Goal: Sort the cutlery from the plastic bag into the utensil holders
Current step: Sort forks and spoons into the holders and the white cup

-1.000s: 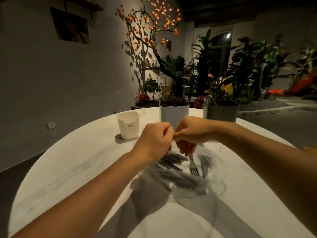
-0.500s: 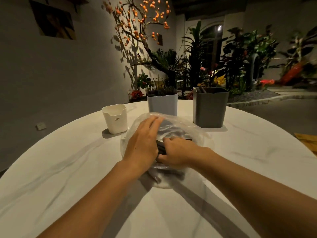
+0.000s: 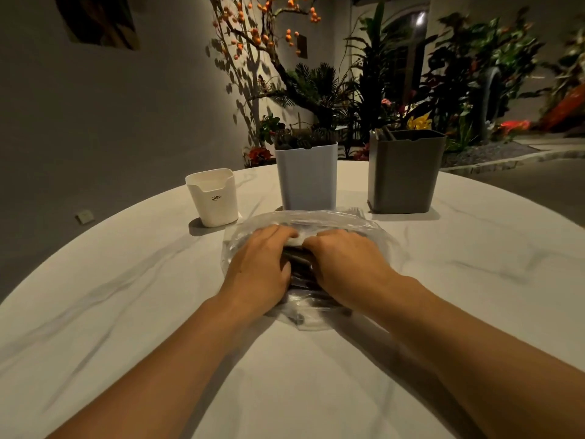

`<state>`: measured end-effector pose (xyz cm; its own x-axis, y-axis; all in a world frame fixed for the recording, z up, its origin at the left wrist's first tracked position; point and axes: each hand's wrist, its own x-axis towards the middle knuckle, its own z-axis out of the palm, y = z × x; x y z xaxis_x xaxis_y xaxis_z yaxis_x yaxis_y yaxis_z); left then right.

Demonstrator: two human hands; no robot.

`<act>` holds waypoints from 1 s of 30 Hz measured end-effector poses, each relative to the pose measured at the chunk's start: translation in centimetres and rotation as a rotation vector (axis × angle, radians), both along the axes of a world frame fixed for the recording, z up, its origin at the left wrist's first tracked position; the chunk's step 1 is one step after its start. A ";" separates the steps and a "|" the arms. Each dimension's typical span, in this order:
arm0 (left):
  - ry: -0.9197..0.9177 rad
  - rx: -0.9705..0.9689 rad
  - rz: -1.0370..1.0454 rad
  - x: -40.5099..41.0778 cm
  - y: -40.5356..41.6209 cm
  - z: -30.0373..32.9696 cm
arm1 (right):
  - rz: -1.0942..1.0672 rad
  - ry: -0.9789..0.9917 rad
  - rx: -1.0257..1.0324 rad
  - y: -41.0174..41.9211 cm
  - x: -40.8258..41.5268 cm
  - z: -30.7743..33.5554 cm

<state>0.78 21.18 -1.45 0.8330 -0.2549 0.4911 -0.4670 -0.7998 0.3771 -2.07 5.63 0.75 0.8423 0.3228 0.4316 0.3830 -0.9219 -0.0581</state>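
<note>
Plastic bag (image 3: 373,231) on table (image 3: 126,312), pinched beneath left hand (image 3: 262,267), right hand (image 3: 345,264).

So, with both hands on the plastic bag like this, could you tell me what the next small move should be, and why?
Probably spread the bag's mouth apart. The left hand and right hand both grip the plastic bag, with the dark cutlery still bundled inside. The white holder, blue holder and grey holder stand just behind, so widening the opening would likely allow pulling out one piece.
</note>
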 end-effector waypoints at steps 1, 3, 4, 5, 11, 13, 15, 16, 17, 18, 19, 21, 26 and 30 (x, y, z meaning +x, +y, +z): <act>0.005 0.019 -0.022 -0.1 0.1 -0.1 | 0.039 0.006 0.035 -0.1 -0.1 0.0; 0.029 0.031 -0.057 -0.4 0.3 -0.2 | 0.101 0.016 0.091 -0.2 -0.7 0.4; 0.044 0.025 -0.057 -0.4 0.4 -0.3 | 0.121 0.033 0.122 -0.1 -1.1 0.6; 0.057 0.015 -0.048 -0.5 0.4 -0.3 | 0.146 0.035 0.133 0.0 -1.5 0.8; 0.131 -0.042 -0.014 -0.7 0.6 -0.5 | 0.239 -0.197 -0.050 0.1 -1.5 1.3; 0.186 -0.076 0.006 -0.9 0.5 -0.5 | 0.268 -0.248 -0.041 -0.1 -1.7 1.2; 0.153 -0.089 0.026 -1.2 0.2 -0.3 | 0.265 -0.288 -0.012 -0.3 -1.5 1.0; 0.069 -0.088 0.022 -1.4 0.0 -0.2 | 0.260 -0.311 0.006 -0.3 -1.4 1.0; -0.022 -0.100 0.012 -1.7 -0.2 0.1 | 0.263 -0.332 0.029 -0.3 -1.4 1.1; -0.111 -0.122 -0.015 -2.0 -0.4 0.4 | 0.267 -0.350 0.051 -0.4 -1.3 1.2; -0.189 -0.133 -0.046 -2.2 -0.5 0.6 | 0.273 -0.365 0.062 -0.4 -1.3 1.4; -0.322 -0.135 -0.076 -2.1 -0.4 0.4 | 0.294 -0.390 0.056 -0.7 -1.2 1.7; -0.362 -0.137 -0.092 -2.1 -0.1 0.6 | 0.366 -0.410 0.063 -1.1 -1.0 2.2; -0.307 -0.212 -0.132 -2.0 0.0 0.9 | 0.392 -0.465 0.090 -1.0 -1.1 2.2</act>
<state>-1.24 21.17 -0.59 0.6063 -0.2158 0.7654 -0.6772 -0.6446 0.3548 -3.16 4.64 2.96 0.3849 0.5162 0.7651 0.6967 -0.7062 0.1259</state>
